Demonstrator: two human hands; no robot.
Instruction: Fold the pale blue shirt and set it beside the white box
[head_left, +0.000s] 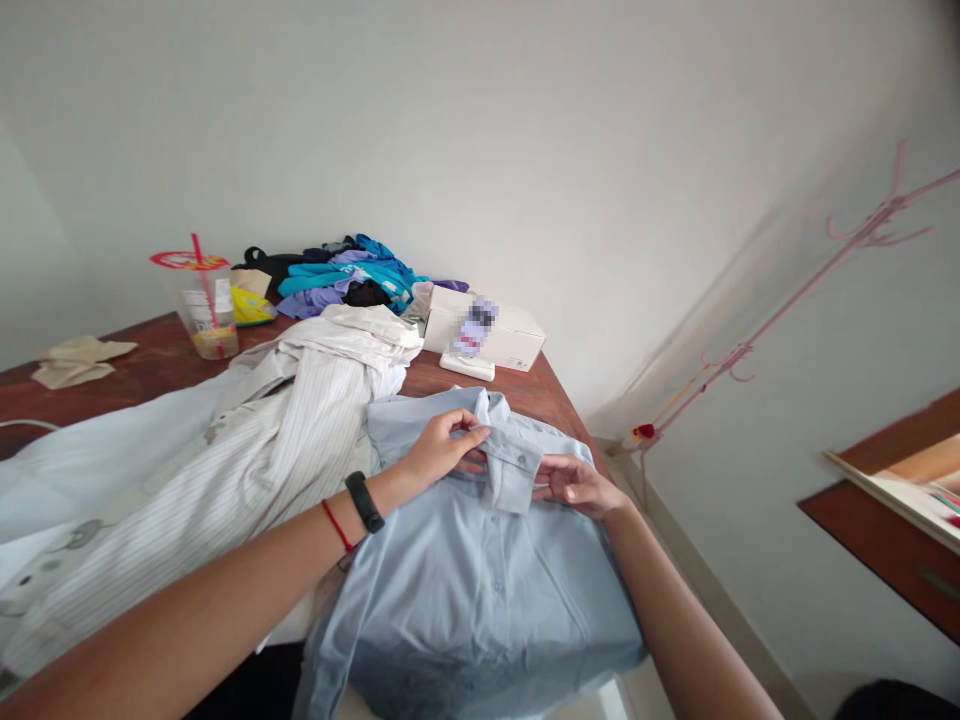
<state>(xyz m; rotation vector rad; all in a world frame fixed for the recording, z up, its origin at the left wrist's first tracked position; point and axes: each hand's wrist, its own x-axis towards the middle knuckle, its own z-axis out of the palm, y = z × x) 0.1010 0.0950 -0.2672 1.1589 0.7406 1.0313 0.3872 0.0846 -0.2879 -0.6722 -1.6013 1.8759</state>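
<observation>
A light blue button-up shirt (pixel 457 590) lies front up before me, hanging over the near edge of the table. Its sleeve cuff (pixel 517 460), with a button on it, is folded across the chest just below the collar. My left hand (pixel 448 445) pinches the cuff's left end between thumb and fingers. At the cuff's right edge, my right hand (pixel 577 486) has its fingers stretched out, the tips touching or partly behind the cloth. Its thumb stays apart from the cuff. A black band and a red string circle my left wrist.
Striped and white garments (pixel 300 400) are heaped on the left. Behind them are a plastic cup with a straw (pixel 204 310), a pile of blue and purple clothes (pixel 360 275) and a white box (pixel 514 335). A pink coat stand (pixel 780 315) leans at right near a drawer (pixel 885 550).
</observation>
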